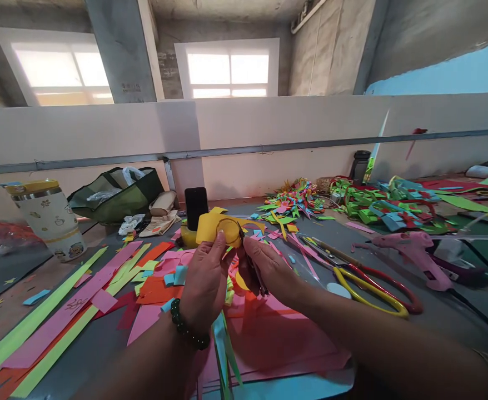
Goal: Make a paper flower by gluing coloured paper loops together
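My left hand (205,280), wearing a dark beaded bracelet (185,329), pinches a piece of yellow paper (206,228) between thumb and fingers. A round outline shows on the paper, and a thin strip curls away from it to the right. My right hand (269,269) is closed around small dark scissors (262,286), mostly hidden by the fingers; their blades meet the paper's right edge. Beneath both hands lie pink paper sheets (285,344), orange pieces (160,290) and small blue scraps (180,275).
Long paper strips (73,305) lie at left, near a tumbler (50,219) and green bag (114,194). A phone (196,205) stands behind my hands. To the right are large yellow-handled scissors (369,289), red-handled scissors (394,278), a pink glue gun (414,253) and colourful paper piles (296,199).
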Action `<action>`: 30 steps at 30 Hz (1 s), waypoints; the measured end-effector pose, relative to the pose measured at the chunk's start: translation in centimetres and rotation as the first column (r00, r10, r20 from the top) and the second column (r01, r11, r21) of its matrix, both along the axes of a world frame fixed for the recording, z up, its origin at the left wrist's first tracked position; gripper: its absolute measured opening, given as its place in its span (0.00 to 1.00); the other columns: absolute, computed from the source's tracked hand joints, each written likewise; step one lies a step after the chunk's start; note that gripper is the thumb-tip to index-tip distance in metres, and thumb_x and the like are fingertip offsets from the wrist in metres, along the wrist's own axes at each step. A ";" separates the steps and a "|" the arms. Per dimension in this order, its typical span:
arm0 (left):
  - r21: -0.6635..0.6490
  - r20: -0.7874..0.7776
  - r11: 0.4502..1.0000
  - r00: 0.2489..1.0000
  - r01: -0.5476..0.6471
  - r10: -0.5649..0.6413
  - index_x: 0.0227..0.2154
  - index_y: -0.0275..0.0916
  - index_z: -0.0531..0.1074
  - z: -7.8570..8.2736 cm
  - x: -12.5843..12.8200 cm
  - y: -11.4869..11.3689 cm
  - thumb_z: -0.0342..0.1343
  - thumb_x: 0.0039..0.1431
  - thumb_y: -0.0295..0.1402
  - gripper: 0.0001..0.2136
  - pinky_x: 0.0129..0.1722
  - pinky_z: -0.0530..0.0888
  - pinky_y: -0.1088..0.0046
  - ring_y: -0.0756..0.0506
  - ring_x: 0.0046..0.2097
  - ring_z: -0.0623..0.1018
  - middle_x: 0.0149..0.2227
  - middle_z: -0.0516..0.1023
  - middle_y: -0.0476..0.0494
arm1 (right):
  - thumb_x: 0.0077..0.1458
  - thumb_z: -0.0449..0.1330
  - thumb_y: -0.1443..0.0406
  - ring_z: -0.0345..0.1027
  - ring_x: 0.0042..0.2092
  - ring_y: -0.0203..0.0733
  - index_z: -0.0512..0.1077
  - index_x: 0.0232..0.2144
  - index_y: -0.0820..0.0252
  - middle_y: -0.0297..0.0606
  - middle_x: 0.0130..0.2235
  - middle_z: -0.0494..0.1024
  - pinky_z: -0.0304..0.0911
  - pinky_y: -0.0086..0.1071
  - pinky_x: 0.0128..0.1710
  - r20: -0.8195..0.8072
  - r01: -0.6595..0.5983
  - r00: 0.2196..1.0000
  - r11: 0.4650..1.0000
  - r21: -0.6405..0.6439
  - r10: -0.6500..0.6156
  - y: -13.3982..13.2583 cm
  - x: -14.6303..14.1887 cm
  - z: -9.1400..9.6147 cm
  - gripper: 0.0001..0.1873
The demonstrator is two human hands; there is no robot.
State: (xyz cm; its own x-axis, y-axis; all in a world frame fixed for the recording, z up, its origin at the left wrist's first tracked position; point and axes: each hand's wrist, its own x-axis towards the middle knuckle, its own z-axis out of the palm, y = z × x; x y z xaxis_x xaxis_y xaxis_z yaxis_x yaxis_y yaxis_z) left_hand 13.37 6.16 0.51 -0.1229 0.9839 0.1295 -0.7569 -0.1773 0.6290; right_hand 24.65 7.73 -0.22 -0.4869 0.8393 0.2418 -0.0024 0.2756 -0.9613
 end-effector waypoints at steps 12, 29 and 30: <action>0.033 -0.011 0.999 1.000 0.010 -0.009 0.33 0.36 0.76 -0.4 0.3 -0.2 0.63 0.52 0.29 0.05 0.48 0.70 0.70 0.48 0.43 0.77 0.39 0.79 0.45 | 0.59 0.42 0.43 0.53 0.12 0.28 0.60 0.18 0.59 0.28 0.12 0.62 0.48 0.23 0.11 0.009 0.016 1.000 1.000 0.012 -0.016 0.1 0.2 0.1 0.31; -0.008 -0.081 1.000 0.997 -0.019 0.018 0.34 0.38 0.77 -0.1 -0.2 -0.2 0.69 0.42 0.30 0.13 0.40 0.70 0.76 0.51 0.38 0.77 0.37 0.80 0.48 | 0.58 0.45 0.44 0.46 0.14 0.27 0.57 0.22 0.57 0.24 0.13 0.56 0.43 0.21 0.11 0.028 0.063 0.998 0.997 -0.051 -0.062 -0.2 0.6 0.7 0.25; -0.007 -0.091 1.000 0.996 -0.018 0.017 0.34 0.38 0.77 0.0 -0.4 -0.1 0.69 0.41 0.30 0.14 0.39 0.70 0.77 0.51 0.37 0.77 0.37 0.80 0.49 | 0.58 0.45 0.44 0.46 0.14 0.27 0.57 0.22 0.57 0.23 0.13 0.56 0.43 0.22 0.10 0.042 0.059 0.997 0.998 -0.037 -0.058 -0.2 0.7 0.8 0.25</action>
State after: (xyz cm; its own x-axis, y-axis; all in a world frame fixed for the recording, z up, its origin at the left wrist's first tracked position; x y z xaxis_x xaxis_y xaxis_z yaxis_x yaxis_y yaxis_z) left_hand 13.01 6.05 0.46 -0.1281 0.9828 0.1329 -0.6935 -0.1846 0.6964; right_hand 25.31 7.54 0.55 -0.4456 0.8748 0.1903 0.0521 0.2375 -0.9700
